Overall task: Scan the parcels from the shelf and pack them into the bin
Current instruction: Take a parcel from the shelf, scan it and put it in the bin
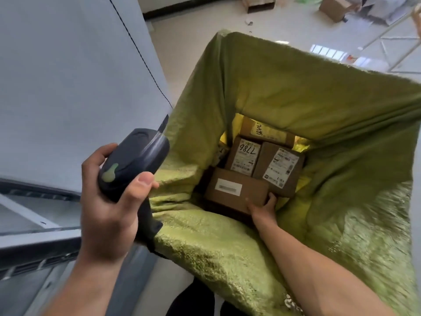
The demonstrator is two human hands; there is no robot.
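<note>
My left hand [109, 201] grips a dark handheld scanner [134, 163] with a green trigger, held up beside the bin. The bin is a tall sack of green woven fabric [284, 92], open at the top. Deep inside it, my right hand [264, 207] holds the near right corner of a brown cardboard parcel [234, 190] with a small white barcode label. Behind that parcel lie a parcel marked 7786 [245, 157], another labelled brown parcel [279, 168], and one more at the back [264, 132].
A grey shelf panel [68, 76] and its metal frame [34, 238] stand at the left, close to the sack. Cardboard boxes [335, 6] lie on the pale floor far behind, with a white metal rack [391, 35] at the upper right.
</note>
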